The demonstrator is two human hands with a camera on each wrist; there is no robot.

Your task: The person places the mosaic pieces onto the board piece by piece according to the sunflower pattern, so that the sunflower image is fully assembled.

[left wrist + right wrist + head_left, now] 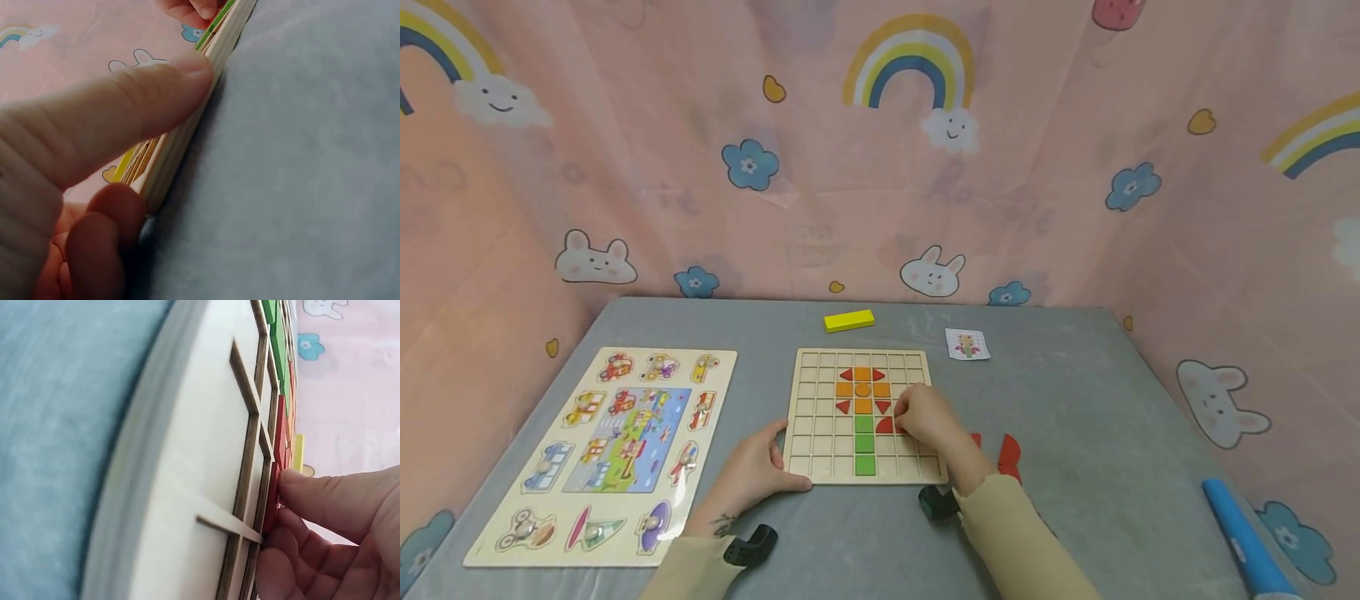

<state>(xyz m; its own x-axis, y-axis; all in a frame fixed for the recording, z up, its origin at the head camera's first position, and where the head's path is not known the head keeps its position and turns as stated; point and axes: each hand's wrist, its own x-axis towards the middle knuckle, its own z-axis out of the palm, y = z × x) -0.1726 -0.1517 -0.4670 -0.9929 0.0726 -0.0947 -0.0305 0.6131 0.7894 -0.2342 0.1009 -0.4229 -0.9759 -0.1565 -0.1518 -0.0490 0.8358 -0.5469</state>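
Note:
A square wooden grid board lies in the middle of the table, with orange, red and green pieces set in its cells. My left hand holds its near left corner, thumb along the front edge and fingers at the left side. Over the board's right half, my right hand pinches a red piece between thumb and fingers, down at the grid. Another red piece with a curved edge sits just left of these fingertips. A column of green squares runs down the board's middle.
Loose red pieces lie right of the board, partly behind the right forearm. A small pattern card and a yellow block are behind it. A picture puzzle board lies left, and a blue cylindrical object is far right.

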